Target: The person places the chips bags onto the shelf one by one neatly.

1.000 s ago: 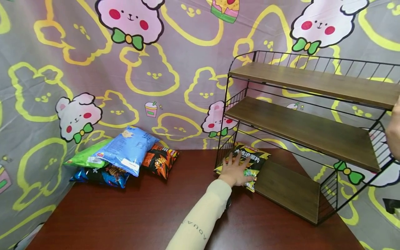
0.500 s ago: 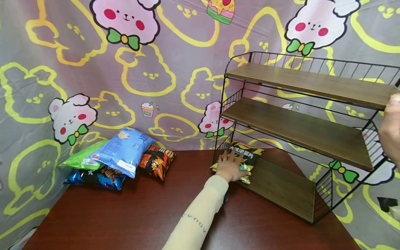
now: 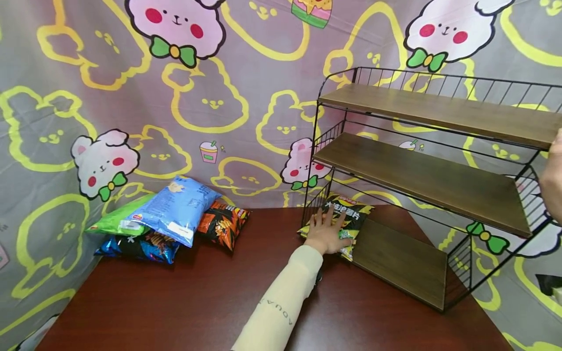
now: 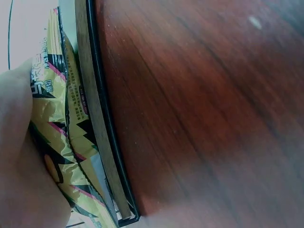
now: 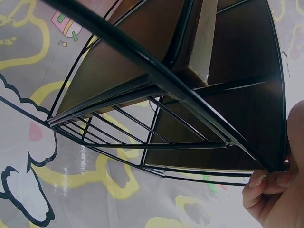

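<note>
My left hand [image 3: 325,236] lies with spread fingers on a black-and-yellow bag of potato chips [image 3: 354,212], pressing it onto the left end of the bottom shelf [image 3: 401,263]. The left wrist view shows the crinkled side of the chip bag [image 4: 52,111] between my hand and the shelf's front edge [image 4: 102,114]. At the frame's right edge, my right hand [image 3: 554,180] holds the upper right corner of the black wire rack [image 3: 432,114]. In the right wrist view, the curled fingers of my right hand [image 5: 273,197] grip the rack's corner; part of the hand is cut off.
At the back left of the red-brown table [image 3: 189,302] several chip bags are piled: a blue one [image 3: 175,209] on top, a green one [image 3: 116,219], a dark blue one [image 3: 136,248] and an orange-black one [image 3: 224,224]. A patterned cloth [image 3: 246,97] hangs behind.
The chip bag under my left hand has shifted slightly back and left on the bottom shelf, the hand moving with it. My right hand stays at the rack's corner. The head view has shifted a little.
</note>
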A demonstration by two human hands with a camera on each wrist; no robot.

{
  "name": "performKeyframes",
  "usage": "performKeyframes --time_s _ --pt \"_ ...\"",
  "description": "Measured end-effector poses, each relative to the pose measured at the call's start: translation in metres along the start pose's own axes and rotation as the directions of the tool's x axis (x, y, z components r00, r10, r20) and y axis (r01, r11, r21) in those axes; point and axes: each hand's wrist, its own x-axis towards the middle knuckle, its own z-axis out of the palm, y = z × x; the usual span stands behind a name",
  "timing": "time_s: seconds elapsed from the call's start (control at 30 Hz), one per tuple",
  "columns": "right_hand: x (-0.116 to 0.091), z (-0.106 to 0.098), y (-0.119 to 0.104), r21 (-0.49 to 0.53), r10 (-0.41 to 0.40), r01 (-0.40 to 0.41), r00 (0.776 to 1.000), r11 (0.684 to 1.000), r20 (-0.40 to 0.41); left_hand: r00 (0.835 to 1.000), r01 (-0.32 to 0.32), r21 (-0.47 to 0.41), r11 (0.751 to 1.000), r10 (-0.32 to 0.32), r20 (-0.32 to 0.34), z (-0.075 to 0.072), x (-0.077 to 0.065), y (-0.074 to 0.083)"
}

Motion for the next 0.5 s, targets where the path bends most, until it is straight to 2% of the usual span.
performKeyframes --time_s 0.03,0.13,0.2,0.23,0.3,0.4,0.43,0.5 --pt "-0.001 0.002 0.002 -0.033 -0.04 0.04 0.999 0.999 -0.01 1.0 -0.003 0.002 1.0 0.003 0.005 0.001 0.001 0.0" --pt "0.003 -0.001 -0.005 0.02 0.092 -0.092 0.996 0.996 -0.012 1.0 -0.01 0.006 1.0 0.01 0.012 0.002 0.005 -0.002" --pt "0.005 -0.002 -0.01 0.049 0.176 -0.175 0.984 0.983 -0.018 1.0 -0.013 0.011 1.0 0.013 0.015 0.002 0.006 -0.004" --pt "0.006 -0.002 -0.011 0.096 0.21 -0.208 0.977 0.973 -0.017 1.0 -0.013 0.016 1.0 0.013 0.014 0.002 0.006 -0.004" --pt "0.004 0.0 -0.009 0.064 0.174 -0.173 0.984 0.983 -0.021 1.0 -0.015 0.033 0.999 0.015 0.006 0.001 0.005 -0.004" --pt "-0.002 0.007 0.0 0.002 0.054 -0.054 0.996 0.999 -0.067 0.999 -0.026 0.078 0.997 0.027 -0.017 -0.001 0.002 -0.002" --pt "-0.004 0.01 0.002 -0.05 0.006 -0.01 0.996 0.999 -0.084 0.999 -0.031 0.093 0.995 0.034 -0.028 -0.002 0.0 -0.001" --pt "-0.007 0.011 0.004 -0.039 0.013 -0.016 0.997 0.999 -0.081 0.998 -0.04 0.117 0.992 0.045 -0.045 -0.002 -0.001 -0.001"
